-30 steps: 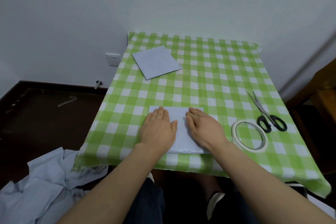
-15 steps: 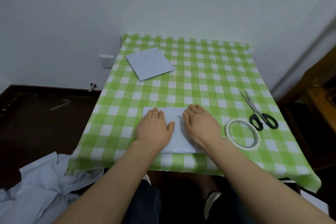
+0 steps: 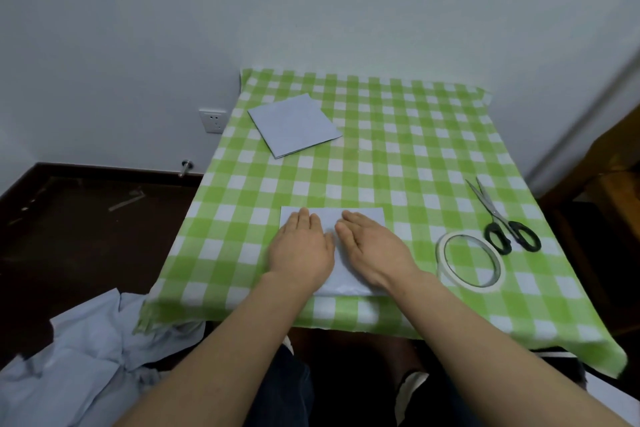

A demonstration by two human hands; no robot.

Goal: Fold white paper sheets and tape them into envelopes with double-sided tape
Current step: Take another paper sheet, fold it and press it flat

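Note:
A folded white paper sheet (image 3: pixel 365 217) lies near the front edge of the table. My left hand (image 3: pixel 302 251) lies flat on its left half, fingers straight and together. My right hand (image 3: pixel 374 248) lies flat on its right half, fingers straight, almost touching the left hand. Most of the sheet is hidden under both hands. A roll of double-sided tape (image 3: pixel 469 263) lies flat just right of my right wrist. A second folded white paper (image 3: pixel 294 124) lies at the far left of the table.
The table has a green and white checked cloth (image 3: pixel 415 156) and stands against a white wall. Black-handled scissors (image 3: pixel 502 218) lie at the right, beyond the tape. Crumpled pale cloth (image 3: pixel 79 364) lies on the dark floor at the left.
Both hands stay pressed on the sheet; the right hand has slid a little toward the left hand. The camera view has shifted slightly.

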